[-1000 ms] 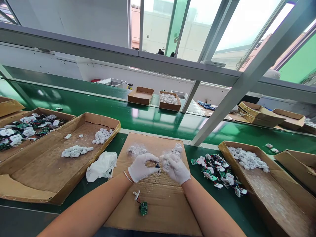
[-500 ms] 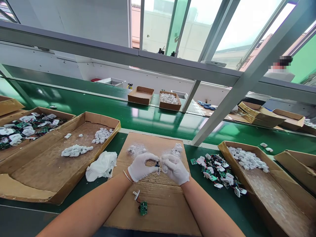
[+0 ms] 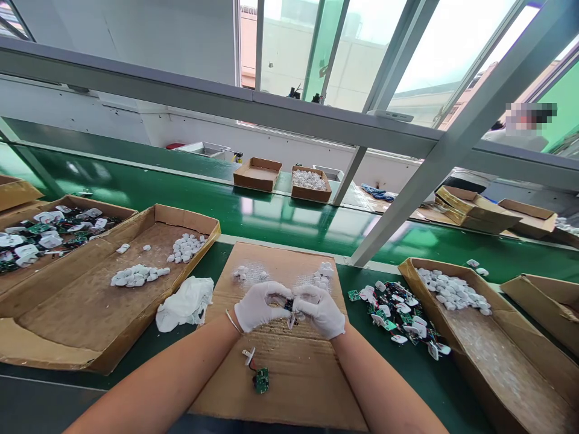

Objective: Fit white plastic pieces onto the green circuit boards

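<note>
My left hand [image 3: 262,307], in a white glove, pinches a small dark circuit board assembly [image 3: 288,304] over the cardboard sheet [image 3: 289,386]. Gloved in white too, my right hand [image 3: 320,311] grips the same piece from the other side, fingertips meeting the left ones. A pale part hangs below the fingers; most of the piece is hidden. Nearer to me on the cardboard lies a green circuit board [image 3: 261,381], wired to a white plug piece [image 3: 248,356]. Beyond my hands are white lumps [image 3: 323,274] at the right and more white lumps [image 3: 244,273] at the left.
A heap of circuit boards [image 3: 402,310] lies right of the cardboard, beside a box [image 3: 511,349] with white lumps. At left are a crumpled white cloth [image 3: 185,304], a large shallow box [image 3: 85,313] and a box of boards [image 3: 49,232]. A person [image 3: 520,135] is at far right.
My right hand has turned, its fingers opening from a curled fist and closing on the piece against my left fingertips. The left hand has barely moved. The person in back shifted.
</note>
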`<action>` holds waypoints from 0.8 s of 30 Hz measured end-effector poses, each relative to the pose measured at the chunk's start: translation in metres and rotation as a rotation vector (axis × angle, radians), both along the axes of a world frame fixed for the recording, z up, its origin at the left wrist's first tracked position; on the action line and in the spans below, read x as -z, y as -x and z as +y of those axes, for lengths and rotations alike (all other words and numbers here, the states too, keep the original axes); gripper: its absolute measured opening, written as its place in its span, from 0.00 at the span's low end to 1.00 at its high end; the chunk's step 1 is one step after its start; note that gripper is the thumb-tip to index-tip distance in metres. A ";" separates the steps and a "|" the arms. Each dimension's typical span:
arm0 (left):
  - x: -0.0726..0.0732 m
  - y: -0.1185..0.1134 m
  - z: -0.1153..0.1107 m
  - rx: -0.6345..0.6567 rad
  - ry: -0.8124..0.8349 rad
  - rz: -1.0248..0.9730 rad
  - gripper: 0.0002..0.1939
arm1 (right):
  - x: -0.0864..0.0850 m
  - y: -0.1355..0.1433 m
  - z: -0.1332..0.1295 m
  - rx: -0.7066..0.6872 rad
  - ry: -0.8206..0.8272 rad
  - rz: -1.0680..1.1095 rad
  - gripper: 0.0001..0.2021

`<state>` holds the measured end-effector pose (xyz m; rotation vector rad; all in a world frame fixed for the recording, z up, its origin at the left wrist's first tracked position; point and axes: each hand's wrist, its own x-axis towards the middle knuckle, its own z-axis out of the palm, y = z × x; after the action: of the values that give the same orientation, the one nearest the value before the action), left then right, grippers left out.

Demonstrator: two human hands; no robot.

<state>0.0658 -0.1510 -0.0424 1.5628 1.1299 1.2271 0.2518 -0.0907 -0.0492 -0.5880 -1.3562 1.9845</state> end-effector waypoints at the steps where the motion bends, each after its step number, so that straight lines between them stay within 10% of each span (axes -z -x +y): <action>1: -0.002 0.000 -0.001 -0.001 0.001 0.016 0.18 | 0.001 0.000 0.000 0.007 0.012 0.010 0.13; 15: -0.014 -0.001 -0.006 -0.050 -0.191 0.242 0.16 | -0.008 0.007 -0.013 -0.224 0.082 0.052 0.17; 24: -0.028 -0.009 -0.011 -0.081 -0.269 0.292 0.27 | -0.002 0.006 -0.007 0.055 -0.011 -0.028 0.14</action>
<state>0.0751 -0.1615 -0.0142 1.9652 1.2614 1.2741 0.2457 -0.0981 -0.0474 -0.6436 -1.3519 1.9305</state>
